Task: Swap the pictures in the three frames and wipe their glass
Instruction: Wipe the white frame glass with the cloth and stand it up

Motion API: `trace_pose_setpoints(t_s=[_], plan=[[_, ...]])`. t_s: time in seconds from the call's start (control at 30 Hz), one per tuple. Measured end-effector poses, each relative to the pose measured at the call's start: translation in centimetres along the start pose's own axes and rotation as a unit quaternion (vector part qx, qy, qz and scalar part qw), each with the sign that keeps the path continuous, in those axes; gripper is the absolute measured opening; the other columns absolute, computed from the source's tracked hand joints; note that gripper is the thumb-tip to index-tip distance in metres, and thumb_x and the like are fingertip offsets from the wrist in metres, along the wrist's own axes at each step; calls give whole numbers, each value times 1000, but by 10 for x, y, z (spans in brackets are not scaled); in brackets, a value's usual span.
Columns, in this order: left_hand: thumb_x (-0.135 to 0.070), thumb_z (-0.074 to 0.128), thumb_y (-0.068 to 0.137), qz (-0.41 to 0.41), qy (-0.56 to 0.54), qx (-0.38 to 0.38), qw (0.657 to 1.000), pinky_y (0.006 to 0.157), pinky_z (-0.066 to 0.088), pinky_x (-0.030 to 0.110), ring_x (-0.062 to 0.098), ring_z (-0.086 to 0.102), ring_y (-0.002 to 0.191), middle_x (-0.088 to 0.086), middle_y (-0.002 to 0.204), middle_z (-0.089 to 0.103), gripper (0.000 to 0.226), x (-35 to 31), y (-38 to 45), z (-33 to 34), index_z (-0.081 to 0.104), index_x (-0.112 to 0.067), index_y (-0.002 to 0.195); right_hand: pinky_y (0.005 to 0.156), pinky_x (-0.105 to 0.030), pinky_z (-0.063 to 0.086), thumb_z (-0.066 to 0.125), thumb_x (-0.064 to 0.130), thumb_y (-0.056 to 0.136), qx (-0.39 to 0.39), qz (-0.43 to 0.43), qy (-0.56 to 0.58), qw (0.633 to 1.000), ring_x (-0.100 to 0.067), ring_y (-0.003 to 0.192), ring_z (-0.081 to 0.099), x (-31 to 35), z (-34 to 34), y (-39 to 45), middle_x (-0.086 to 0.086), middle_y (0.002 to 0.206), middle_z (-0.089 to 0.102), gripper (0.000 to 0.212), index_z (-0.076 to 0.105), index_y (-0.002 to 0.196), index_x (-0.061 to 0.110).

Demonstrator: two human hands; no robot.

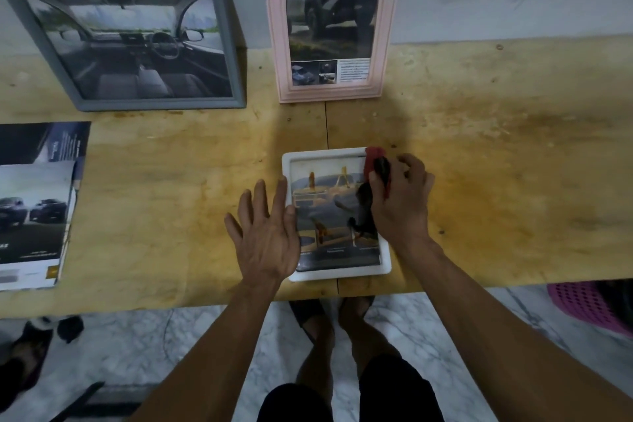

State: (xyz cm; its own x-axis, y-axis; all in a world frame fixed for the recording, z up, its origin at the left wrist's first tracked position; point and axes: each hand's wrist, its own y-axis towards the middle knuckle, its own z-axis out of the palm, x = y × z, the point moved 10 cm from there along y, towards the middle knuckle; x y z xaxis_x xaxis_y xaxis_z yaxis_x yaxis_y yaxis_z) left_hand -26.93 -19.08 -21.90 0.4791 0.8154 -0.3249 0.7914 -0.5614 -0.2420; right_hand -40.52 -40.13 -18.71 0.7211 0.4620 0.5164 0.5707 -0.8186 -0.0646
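Flat and spread, our left hand (265, 233) pins the white frame (337, 276) by its near edge while just beside it our right hand (399, 197) bunches a red cloth (371, 158) on the slick, breakable glass.

On the table (479, 154), a small frame (337, 276) lies flat at the near edge, roughly at 6 o'clock. The left hand (265, 236) rests on its left side, the right hand (400, 202) on its right side with a cloth (376, 164) (partly hidden by the fingers). At 12 o'clock an arched frame (330, 92) leans against the wall; at 10 o'clock a square frame (137, 103) leans likewise. Papers (34, 209) lie at 9 o'clock. Below the table, a basket (592, 305) sits at 4 o'clock.
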Motion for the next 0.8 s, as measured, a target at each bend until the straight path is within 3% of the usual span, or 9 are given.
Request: trace_pose_setpoints(t_s=[0.17,0.27,0.4,0.5,0.63,0.8], plan=[[-53,6,104,-17,5,14,1000,119,-2,62,26,-7,153,-5,167,-1,52,7,0,7,-3,-48,155,93,-42,39,39,30,99,-4,-108,-143,984,-37,110,44,23,7,-2,-17,129,51,45,52,134,6],[-53,5,104,-12,11,19,1000,119,0,62,26,-8,153,-6,167,-2,52,8,1,7,-5,-49,154,84,-43,46,37,30,95,11,-137,-170,976,-33,107,42,41,13,-6,-17,123,57,49,55,130,2],[-53,5,103,7,38,19,999,117,8,60,27,-2,153,-5,167,1,52,12,1,4,-7,-49,154,77,-43,50,32,34,88,40,-138,-164,976,-34,107,52,53,19,-5,-13,123,59,55,58,126,4],[-53,4,103,9,34,19,999,118,7,59,25,-3,153,-7,167,0,52,15,1,5,-7,-50,154,80,-43,47,34,31,86,43,-129,-157,978,-34,110,52,53,23,-3,-11,124,60,53,58,125,6],[-55,5,103,10,20,26,999,119,2,59,24,-8,153,-8,167,-3,51,15,1,6,-10,-52,152,90,-46,43,55,12,89,44,-112,-89,989,-33,115,48,56,26,3,-10,128,58,37,58,126,6],[-57,4,102,10,12,34,999,119,-4,59,22,-14,153,-9,167,-8,51,15,1,6,-11,-54,151,93,-48,45,56,10,91,49,-128,-34,990,-34,114,50,76,37,1,-12,126,60,37,58,127,5]])
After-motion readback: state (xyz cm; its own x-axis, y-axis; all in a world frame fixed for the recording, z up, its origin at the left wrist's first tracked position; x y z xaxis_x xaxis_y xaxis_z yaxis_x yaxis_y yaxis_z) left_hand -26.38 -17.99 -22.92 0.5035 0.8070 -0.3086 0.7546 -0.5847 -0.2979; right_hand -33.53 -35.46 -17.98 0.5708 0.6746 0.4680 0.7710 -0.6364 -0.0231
